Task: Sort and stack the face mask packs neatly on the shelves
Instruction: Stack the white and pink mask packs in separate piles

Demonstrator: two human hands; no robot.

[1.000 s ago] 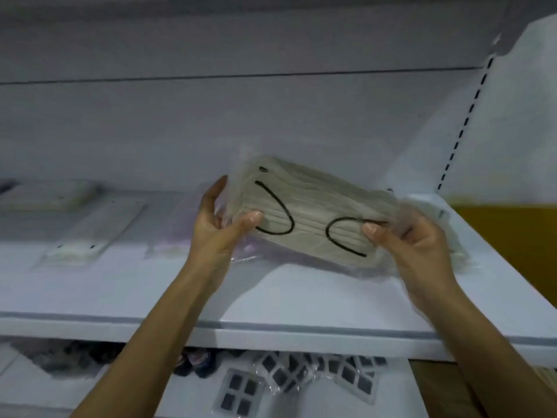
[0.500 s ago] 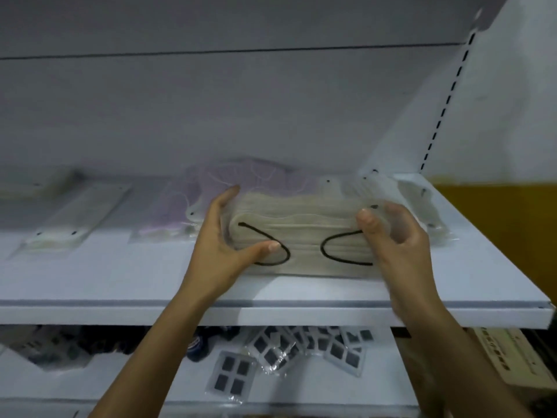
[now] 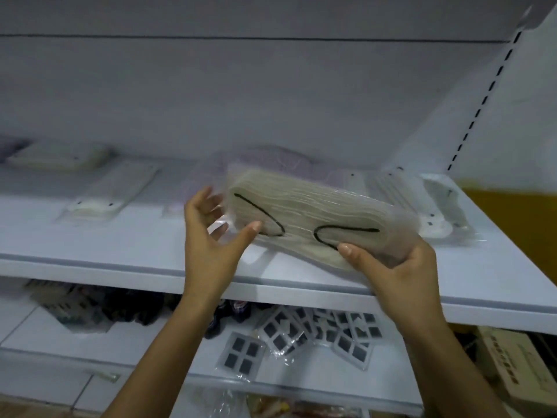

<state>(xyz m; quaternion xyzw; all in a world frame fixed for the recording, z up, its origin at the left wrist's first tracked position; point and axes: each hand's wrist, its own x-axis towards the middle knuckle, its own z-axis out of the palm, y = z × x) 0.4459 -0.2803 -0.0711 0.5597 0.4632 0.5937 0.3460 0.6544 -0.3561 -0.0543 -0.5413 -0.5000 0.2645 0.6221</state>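
beige mask pack [image 3: 304,218] lies crosswise (left end raised)

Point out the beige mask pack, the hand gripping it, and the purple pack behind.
beige mask pack [image 3: 304,206]: head view, middle of its top face.
right hand [image 3: 401,273]: head view, back of the hand.
purple pack [image 3: 277,159]: head view, its visible top.

Only the person's two forearms and hands show, coming up from the lower edge of the view. Both forearms are bare as far down as the frame reaches; no sleeve, cuff or glove is to be seen on either. The left hand [image 3: 208,245] is slim with long fingers, and its thumbnail is short and unpainted. The right hand [image 3: 401,270] is likewise bare, its thumbnail short, pale and glossy. Wrists and fingers carry no watch, band or ring.
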